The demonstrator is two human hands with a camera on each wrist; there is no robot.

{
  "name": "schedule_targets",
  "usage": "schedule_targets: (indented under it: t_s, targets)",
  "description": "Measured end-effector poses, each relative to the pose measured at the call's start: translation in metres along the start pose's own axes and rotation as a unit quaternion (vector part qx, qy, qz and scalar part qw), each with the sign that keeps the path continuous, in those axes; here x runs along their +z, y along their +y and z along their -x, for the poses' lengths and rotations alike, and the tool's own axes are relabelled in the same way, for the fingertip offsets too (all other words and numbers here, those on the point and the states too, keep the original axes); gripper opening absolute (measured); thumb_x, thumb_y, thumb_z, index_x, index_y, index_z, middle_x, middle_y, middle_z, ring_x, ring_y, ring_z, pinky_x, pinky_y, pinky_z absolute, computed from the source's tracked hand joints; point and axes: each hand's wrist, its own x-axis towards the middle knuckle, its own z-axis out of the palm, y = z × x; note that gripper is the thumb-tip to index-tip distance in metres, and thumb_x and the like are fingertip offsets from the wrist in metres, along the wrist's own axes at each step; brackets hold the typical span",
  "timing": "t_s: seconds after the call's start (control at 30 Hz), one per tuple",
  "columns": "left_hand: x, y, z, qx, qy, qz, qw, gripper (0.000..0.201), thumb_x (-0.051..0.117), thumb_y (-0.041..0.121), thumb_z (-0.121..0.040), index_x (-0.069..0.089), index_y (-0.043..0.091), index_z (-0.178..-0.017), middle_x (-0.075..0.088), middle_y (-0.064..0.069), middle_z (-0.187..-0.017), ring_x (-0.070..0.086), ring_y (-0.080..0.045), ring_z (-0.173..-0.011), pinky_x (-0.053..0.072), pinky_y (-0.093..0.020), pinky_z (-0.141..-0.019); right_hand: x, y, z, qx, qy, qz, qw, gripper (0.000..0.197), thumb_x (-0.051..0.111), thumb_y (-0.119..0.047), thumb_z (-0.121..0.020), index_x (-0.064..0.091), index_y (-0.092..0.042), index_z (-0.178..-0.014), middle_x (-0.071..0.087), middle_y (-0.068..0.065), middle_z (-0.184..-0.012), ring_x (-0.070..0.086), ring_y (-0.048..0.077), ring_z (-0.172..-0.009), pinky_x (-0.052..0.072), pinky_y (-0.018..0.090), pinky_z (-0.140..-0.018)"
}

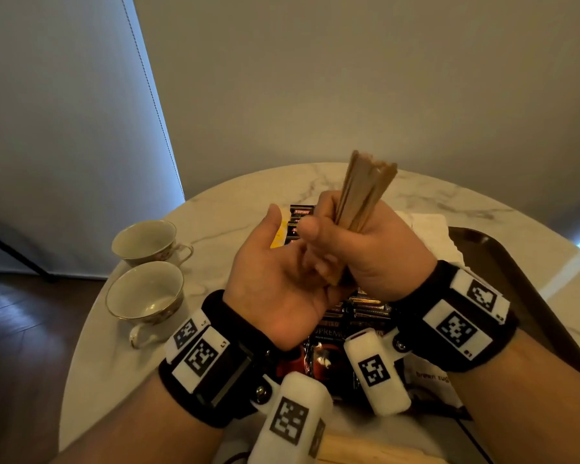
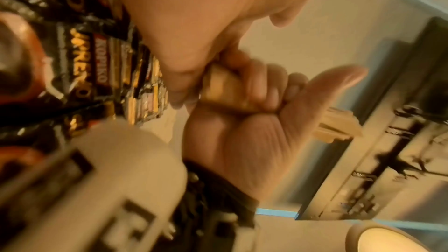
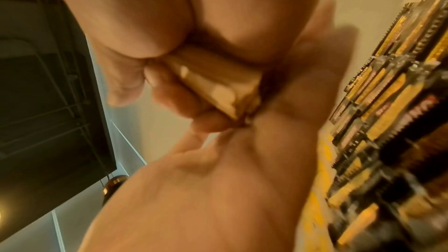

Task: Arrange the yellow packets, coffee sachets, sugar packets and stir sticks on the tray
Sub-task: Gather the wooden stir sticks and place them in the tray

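The right hand (image 1: 359, 242) clenches its fingers around a bundle of stir sticks (image 1: 362, 192), their lower ends touching the released, flat-fingered left hand (image 1: 275, 272) above the coffee sachets (image 1: 365, 309).

- Right hand (image 1: 365, 242) raised, fingers fisted tight, thumb across the front
- Left hand (image 1: 278, 279) palm up, fingers straight, touching the right fist

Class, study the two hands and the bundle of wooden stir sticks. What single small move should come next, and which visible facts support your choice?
Probably tap the bundle's lower ends on the left hand, held open and palm-up beneath, to even them. The right hand grips the stir sticks upright, and their tops fan out unevenly. The tray waits at the right.
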Motion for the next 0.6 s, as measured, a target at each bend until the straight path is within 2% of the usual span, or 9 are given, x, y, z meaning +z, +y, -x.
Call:
schedule_targets:
  t_s: [0.03,0.07,0.13,0.23,0.3,0.33,0.4,0.5,0.6]
  targets:
    - [0.001,0.004,0.002,0.009,-0.007,-0.021,1.000,0.085,0.038,0.074,-0.096,0.065,0.004,-0.137,0.050,-0.016,-0.142,0.048,-0.035,-0.131,0.031,-0.054,-0.122,-0.002,-0.004,0.000,0.009,0.006,-0.008,1.000,0.036,0.072,-0.031,-0.092,0.053,-0.015,-0.067,0.050,0.006,-0.049,0.048,0.027,-0.043,0.044,0.049,-0.051]
    - [0.001,0.008,0.002,0.031,-0.012,-0.050,0.998,0.084,0.040,0.074,-0.095,0.064,0.006,-0.139,0.053,-0.020,-0.145,0.048,-0.037,-0.130,0.029,-0.054,-0.123,-0.004,-0.007,0.001,0.018,0.006,-0.011,1.000,0.036,0.072,-0.032,-0.093,0.054,-0.012,-0.068,0.046,0.003,-0.048,0.043,0.024,-0.040,0.042,0.042,-0.048]
    - [0.004,0.017,0.004,0.087,-0.044,-0.109,0.989,0.085,0.051,0.071,-0.090,0.059,0.003,-0.142,0.057,-0.025,-0.138,0.053,-0.039,-0.125,0.039,-0.050,-0.114,-0.011,-0.012,0.002,0.043,-0.020,0.020,0.999,0.035,0.073,-0.029,-0.092,0.058,0.000,-0.077,0.045,0.001,-0.049,0.039,0.018,-0.038,0.039,0.030,-0.044]
    - [0.012,0.023,0.007,0.149,-0.077,-0.206,0.964,0.092,0.079,0.060,-0.075,0.058,-0.004,-0.137,0.063,-0.021,-0.128,0.060,-0.035,-0.120,0.051,-0.046,-0.101,-0.014,-0.011,0.004,0.099,-0.086,0.099,0.986,0.024,0.075,-0.015,-0.090,0.060,0.002,-0.081,0.050,0.006,-0.051,0.043,0.020,-0.040,0.039,0.029,-0.042]
    - [0.019,0.020,0.008,0.173,-0.041,-0.292,0.940,0.072,0.087,0.049,-0.070,0.069,0.000,-0.121,0.070,-0.015,-0.124,0.067,-0.028,-0.117,0.053,-0.043,-0.099,-0.007,-0.009,0.005,0.115,-0.125,0.136,0.976,0.013,0.072,-0.007,-0.090,0.060,0.000,-0.090,0.054,0.019,-0.058,0.046,0.032,-0.044,0.042,0.033,-0.044]
    - [0.022,0.017,0.008,0.190,-0.018,-0.326,0.926,0.053,0.086,0.042,-0.076,0.074,0.004,-0.111,0.073,-0.013,-0.122,0.069,-0.026,-0.117,0.053,-0.044,-0.102,-0.003,-0.009,0.006,0.122,-0.134,0.145,0.973,0.010,0.070,-0.004,-0.090,0.061,-0.005,-0.093,0.055,0.019,-0.059,0.047,0.034,-0.045,0.042,0.033,-0.044]
    - [0.028,0.014,0.009,0.215,0.002,-0.357,0.909,0.027,0.071,0.033,-0.094,0.077,0.007,-0.096,0.075,-0.011,-0.120,0.069,-0.024,-0.118,0.052,-0.043,-0.105,-0.001,-0.009,0.006,0.134,-0.134,0.155,0.970,0.013,0.070,-0.003,-0.089,0.062,-0.014,-0.093,0.057,0.009,-0.055,0.049,0.025,-0.043,0.043,0.032,-0.044]
    - [0.035,0.023,0.009,0.210,0.003,-0.275,0.938,0.037,0.053,0.039,-0.102,0.072,0.011,-0.086,0.075,-0.011,-0.121,0.069,-0.023,-0.120,0.056,-0.045,-0.099,-0.006,-0.014,0.005,0.132,-0.121,0.126,0.976,0.026,0.082,-0.022,-0.082,0.069,-0.016,-0.104,0.069,0.012,-0.071,0.061,0.023,-0.053,0.052,0.032,-0.052]
    - [0.042,0.042,0.004,0.237,0.009,-0.175,0.956,0.045,0.040,0.040,-0.109,0.047,0.014,-0.073,0.075,-0.010,-0.118,0.068,-0.025,-0.123,0.052,-0.051,-0.104,-0.007,-0.018,0.003,0.111,-0.010,-0.048,0.993,0.029,0.074,-0.037,-0.088,0.070,-0.015,-0.106,0.068,0.010,-0.076,0.058,0.018,-0.052,0.046,0.025,-0.044]
